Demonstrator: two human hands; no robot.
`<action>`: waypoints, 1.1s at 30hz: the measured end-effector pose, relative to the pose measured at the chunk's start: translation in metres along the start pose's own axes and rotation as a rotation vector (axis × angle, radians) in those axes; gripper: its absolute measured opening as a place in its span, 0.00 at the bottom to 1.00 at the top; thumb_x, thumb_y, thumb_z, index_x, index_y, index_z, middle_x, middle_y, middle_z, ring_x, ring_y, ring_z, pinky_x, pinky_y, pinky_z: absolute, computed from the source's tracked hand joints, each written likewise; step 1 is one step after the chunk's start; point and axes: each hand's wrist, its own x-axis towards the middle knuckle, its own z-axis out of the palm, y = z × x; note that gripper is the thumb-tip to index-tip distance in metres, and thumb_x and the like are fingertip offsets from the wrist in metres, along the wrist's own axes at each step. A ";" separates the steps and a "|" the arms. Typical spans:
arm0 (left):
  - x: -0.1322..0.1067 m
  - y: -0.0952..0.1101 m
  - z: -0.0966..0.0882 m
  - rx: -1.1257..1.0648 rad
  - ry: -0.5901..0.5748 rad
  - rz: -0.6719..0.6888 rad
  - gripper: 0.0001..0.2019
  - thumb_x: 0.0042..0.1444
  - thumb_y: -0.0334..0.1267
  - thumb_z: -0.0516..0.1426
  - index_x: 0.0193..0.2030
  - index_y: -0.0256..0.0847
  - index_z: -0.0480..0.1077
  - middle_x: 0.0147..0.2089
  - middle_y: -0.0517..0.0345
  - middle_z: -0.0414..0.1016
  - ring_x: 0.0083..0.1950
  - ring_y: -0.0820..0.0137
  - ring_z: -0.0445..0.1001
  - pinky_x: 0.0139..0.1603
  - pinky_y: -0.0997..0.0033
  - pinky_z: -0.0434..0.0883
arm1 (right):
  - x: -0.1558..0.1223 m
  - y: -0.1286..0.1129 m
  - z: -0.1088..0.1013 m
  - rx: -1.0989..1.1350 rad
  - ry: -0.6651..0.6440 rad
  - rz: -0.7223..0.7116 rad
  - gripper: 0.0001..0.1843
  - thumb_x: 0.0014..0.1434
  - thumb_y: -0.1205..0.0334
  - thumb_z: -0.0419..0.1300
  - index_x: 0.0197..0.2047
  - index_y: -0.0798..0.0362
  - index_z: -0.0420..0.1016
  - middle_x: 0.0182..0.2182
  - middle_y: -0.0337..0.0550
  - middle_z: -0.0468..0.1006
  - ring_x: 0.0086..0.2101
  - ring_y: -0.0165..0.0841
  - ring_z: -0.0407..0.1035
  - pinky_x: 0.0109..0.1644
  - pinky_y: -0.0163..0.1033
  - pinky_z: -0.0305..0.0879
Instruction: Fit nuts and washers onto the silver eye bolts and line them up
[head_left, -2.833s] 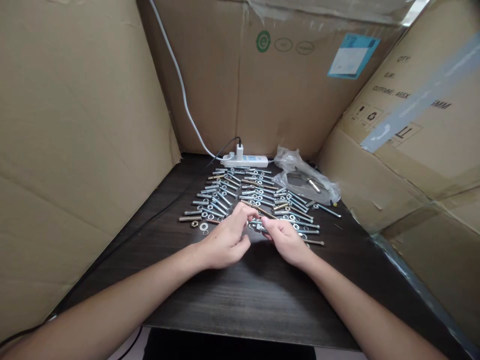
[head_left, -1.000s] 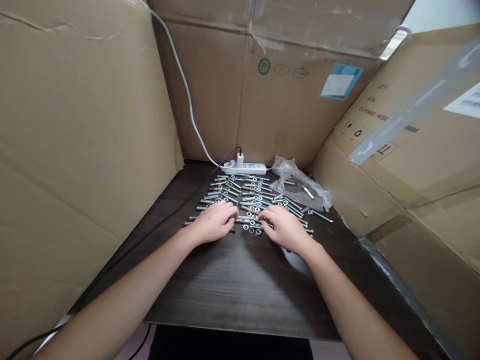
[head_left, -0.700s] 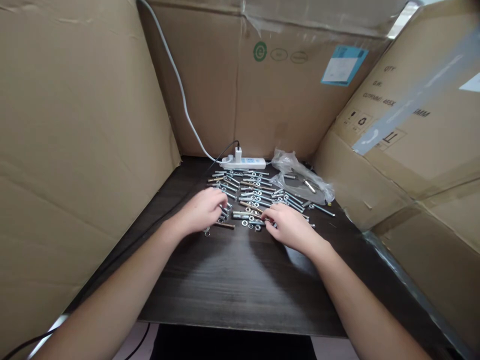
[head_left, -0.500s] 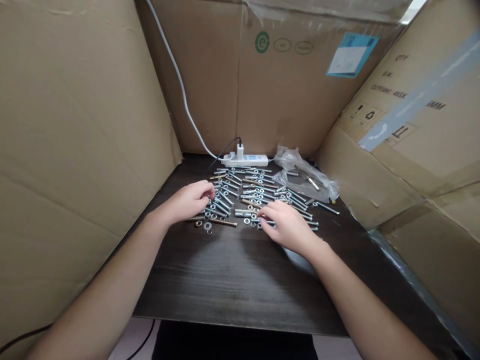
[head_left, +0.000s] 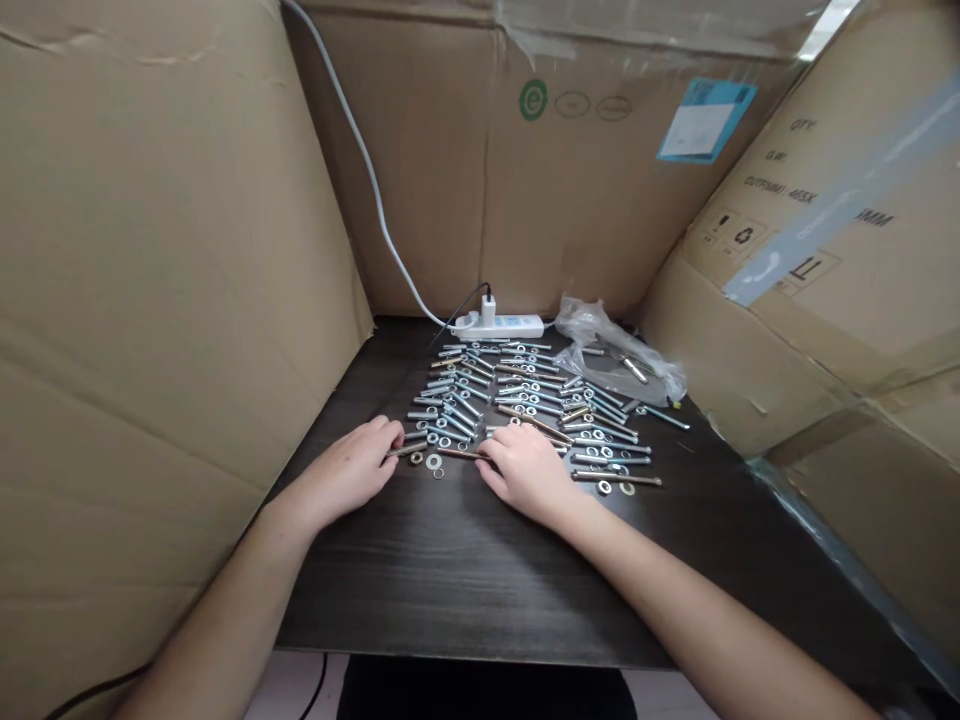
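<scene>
Several silver bolts, nuts and washers (head_left: 525, 395) lie in rows on a dark wooden table (head_left: 465, 570). My left hand (head_left: 349, 475) rests palm down at the near left end of the rows, its fingers curled together with the tips on a short bolt (head_left: 405, 449). My right hand (head_left: 525, 468) lies palm down over the middle rows, fingers bent onto the parts and hiding what is under them. A long brownish bolt (head_left: 459, 453) lies between the two hands, with a loose washer (head_left: 433, 461) just in front of it.
Cardboard boxes wall the table on the left (head_left: 150, 300), at the back (head_left: 525, 180) and on the right (head_left: 825, 280). At the back lies a white power strip (head_left: 502, 327) with a white cable (head_left: 375, 200) running up. A crumpled clear plastic bag (head_left: 622, 355) holds a few bolts.
Both hands let go of the part held between them and dropped onto the rows. The left hand slid to the near left end; the right hand moved left over the middle rows.
</scene>
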 end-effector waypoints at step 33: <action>0.058 0.062 0.016 -0.403 0.314 0.197 0.06 0.60 0.37 0.50 0.41 0.39 0.65 0.37 0.58 0.62 0.33 0.73 0.63 0.34 0.74 0.64 | -0.031 0.070 -0.028 0.223 0.280 0.153 0.05 0.63 0.65 0.52 0.39 0.54 0.69 0.33 0.43 0.70 0.33 0.34 0.66 0.38 0.37 0.61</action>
